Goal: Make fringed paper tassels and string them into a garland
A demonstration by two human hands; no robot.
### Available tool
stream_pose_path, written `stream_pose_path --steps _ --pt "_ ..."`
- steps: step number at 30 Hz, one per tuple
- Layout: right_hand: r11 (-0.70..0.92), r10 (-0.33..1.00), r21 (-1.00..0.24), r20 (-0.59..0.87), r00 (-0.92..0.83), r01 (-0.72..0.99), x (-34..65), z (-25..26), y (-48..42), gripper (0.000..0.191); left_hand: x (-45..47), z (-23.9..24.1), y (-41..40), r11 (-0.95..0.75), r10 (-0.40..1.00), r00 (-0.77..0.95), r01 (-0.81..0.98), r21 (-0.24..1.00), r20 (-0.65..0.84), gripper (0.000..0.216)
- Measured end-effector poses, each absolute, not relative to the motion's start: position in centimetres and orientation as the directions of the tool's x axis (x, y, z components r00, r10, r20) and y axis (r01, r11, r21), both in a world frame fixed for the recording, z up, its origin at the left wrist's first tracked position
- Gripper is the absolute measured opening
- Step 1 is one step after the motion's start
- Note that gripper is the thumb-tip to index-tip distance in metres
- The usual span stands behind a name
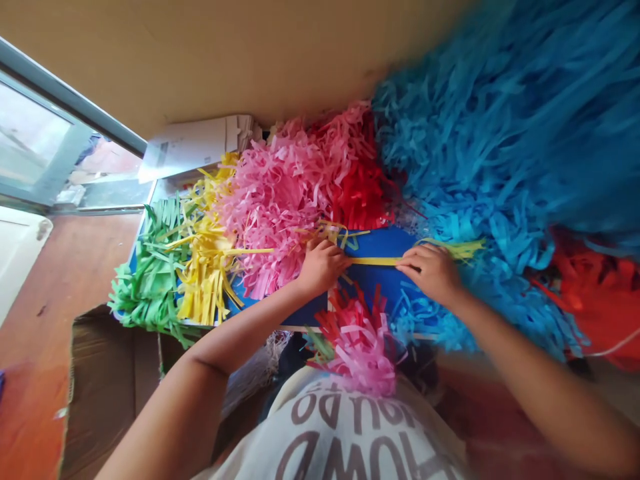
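A narrow yellow paper strip (375, 261) runs straight between my two hands above the blue tabletop (383, 241). My left hand (323, 265) is closed on it, and a further length of yellow reaches left over the pink fringe. My right hand (429, 270) pinches the strip farther right, where a frayed yellow-green fringe end (467, 251) sticks out past the fingers. Beyond my left hand lies fringed pink paper (280, 193), with fringed yellow paper (205, 267) to its left. A red and pink fringed bunch (357, 343) rests at the table's near edge against my shirt.
Fringed green paper (155, 273) covers the table's left end. A large heap of blue fringe (480, 147) rises on the right, with red paper (595, 300) beside it. White papers (195, 143) lie by the wall. A cardboard box (110, 380) stands below, left.
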State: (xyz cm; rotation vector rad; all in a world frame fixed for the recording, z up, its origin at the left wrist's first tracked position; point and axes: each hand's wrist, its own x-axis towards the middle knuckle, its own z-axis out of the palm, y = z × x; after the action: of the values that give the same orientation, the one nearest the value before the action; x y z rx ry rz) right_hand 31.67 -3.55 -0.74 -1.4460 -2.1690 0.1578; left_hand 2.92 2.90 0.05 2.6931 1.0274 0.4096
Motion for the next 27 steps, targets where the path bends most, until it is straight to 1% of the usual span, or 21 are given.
stream_pose_path --steps 1,3,5,10,16,19,20,22,24,26,27 --pt "0.41 0.898 -0.43 0.347 -0.272 0.804 31.9 -0.9 -3.3 0.017 2.9 -0.1 3.1 -0.706 0.693 0.701 0.611 0.358 0.17 0.024" --pt "0.398 0.908 -0.501 0.332 -0.255 0.768 32.1 -1.2 -2.8 0.018 2.9 -0.3 3.4 -0.678 0.71 0.685 0.604 0.419 0.163 0.025" --pt "0.385 0.916 -0.53 0.316 -0.246 0.755 32.0 -1.1 -2.5 0.019 3.2 -0.2 3.4 -0.658 0.729 0.667 0.619 0.429 0.155 0.026" --pt "0.304 0.947 -0.519 0.253 -0.196 0.799 31.6 -0.6 -2.1 0.02 4.0 0.6 3.2 -0.6 0.781 0.62 0.715 0.359 0.072 0.027" --pt "0.206 0.977 -0.486 0.144 -0.155 0.849 31.3 -0.1 -1.5 0.02 4.8 2.2 3.5 -0.574 0.785 0.611 0.779 0.251 -0.104 0.028" --pt "0.174 0.985 -0.415 0.084 -0.152 0.893 31.0 0.5 -1.4 0.018 5.2 2.7 3.8 -0.563 0.792 0.591 0.804 0.19 -0.156 0.028" --pt "0.182 0.983 -0.37 0.084 -0.162 0.911 30.8 0.8 -1.5 0.016 5.3 2.7 3.8 -0.567 0.793 0.591 0.805 0.176 -0.148 0.026" --pt "0.265 0.963 -0.261 0.128 -0.238 0.928 30.2 1.7 -1.7 0.01 5.3 2.6 3.8 -0.628 0.76 0.645 0.761 0.165 -0.081 0.021" --pt "0.408 0.905 -0.154 0.202 -0.375 0.9 29.5 2.5 -2.0 0.011 5.1 2.4 3.8 -0.742 0.663 0.748 0.652 0.157 0.028 0.019" --pt "0.528 0.83 -0.086 0.263 -0.492 0.845 28.9 2.8 -2.4 0.014 5.0 2.1 3.7 -0.851 0.524 0.843 0.512 0.116 0.124 0.02" --pt "0.561 0.802 -0.063 0.287 -0.524 0.825 28.6 2.9 -2.4 0.015 4.9 2.0 3.7 -0.887 0.462 0.873 0.454 0.084 0.156 0.021"
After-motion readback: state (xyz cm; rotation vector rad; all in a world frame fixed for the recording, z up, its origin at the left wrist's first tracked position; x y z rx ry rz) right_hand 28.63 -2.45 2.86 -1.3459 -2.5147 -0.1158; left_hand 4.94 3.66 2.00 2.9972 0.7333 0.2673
